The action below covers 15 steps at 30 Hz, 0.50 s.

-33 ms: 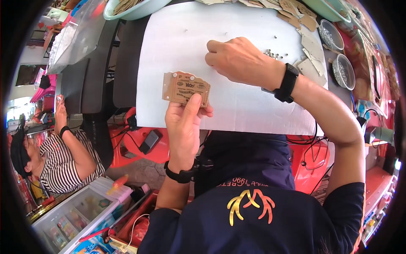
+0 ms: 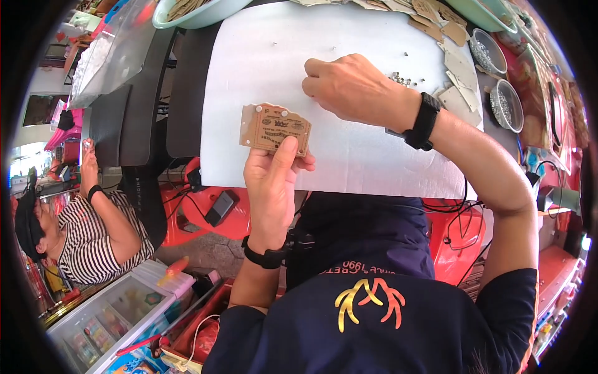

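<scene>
Left of centre, our left hand (image 2: 272, 187) grips a brown card (image 2: 278, 129) bearing two white caps (image 2: 284, 113); metal studs (image 2: 397, 79) lie loose, upper right. Our right hand (image 2: 347, 84) curls, its grip hidden.

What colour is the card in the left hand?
The card is mostly brown with dark printing, clearest in the head view.
</scene>
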Each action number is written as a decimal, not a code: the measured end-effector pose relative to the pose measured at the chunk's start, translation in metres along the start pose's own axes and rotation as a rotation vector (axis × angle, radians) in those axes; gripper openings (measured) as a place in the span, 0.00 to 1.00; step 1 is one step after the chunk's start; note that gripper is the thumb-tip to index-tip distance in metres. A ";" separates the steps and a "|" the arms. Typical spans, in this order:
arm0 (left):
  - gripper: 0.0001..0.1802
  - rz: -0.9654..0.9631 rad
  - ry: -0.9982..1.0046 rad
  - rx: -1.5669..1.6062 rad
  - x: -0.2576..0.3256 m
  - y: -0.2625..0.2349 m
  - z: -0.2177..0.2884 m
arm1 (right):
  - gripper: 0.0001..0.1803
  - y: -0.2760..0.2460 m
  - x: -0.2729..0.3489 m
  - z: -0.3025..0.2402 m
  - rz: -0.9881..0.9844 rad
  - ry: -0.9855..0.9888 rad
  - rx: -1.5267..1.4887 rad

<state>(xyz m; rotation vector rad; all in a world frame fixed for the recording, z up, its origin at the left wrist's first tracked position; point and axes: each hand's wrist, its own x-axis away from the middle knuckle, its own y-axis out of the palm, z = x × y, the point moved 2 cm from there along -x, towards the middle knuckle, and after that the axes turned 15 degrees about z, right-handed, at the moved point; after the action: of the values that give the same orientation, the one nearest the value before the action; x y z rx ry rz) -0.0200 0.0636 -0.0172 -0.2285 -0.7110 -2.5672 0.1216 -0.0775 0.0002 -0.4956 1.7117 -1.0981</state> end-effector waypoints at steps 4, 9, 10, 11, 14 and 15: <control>0.10 -0.017 -0.007 -0.008 -0.003 0.003 0.001 | 0.02 -0.007 0.002 0.000 0.079 0.101 -0.107; 0.10 -0.040 0.000 -0.020 -0.004 0.011 0.004 | 0.08 -0.028 0.016 -0.005 -0.027 0.543 -0.667; 0.10 -0.043 0.006 -0.018 -0.003 0.014 0.005 | 0.11 -0.032 0.020 -0.008 -0.155 0.764 -0.840; 0.10 -0.047 0.012 -0.017 -0.002 0.016 0.006 | 0.11 -0.038 0.019 -0.012 -0.156 0.766 -0.842; 0.11 -0.080 0.016 -0.018 0.000 0.025 0.007 | 0.13 -0.045 0.028 -0.020 -0.272 1.050 -1.190; 0.11 -0.086 0.013 -0.020 0.000 0.026 0.006 | 0.13 -0.044 0.033 -0.020 -0.266 1.055 -1.189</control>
<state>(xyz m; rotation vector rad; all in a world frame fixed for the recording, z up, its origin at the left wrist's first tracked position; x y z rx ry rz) -0.0073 0.0467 -0.0006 -0.1912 -0.7052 -2.6557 0.0832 -0.1157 0.0221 -0.9697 3.2884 -0.3288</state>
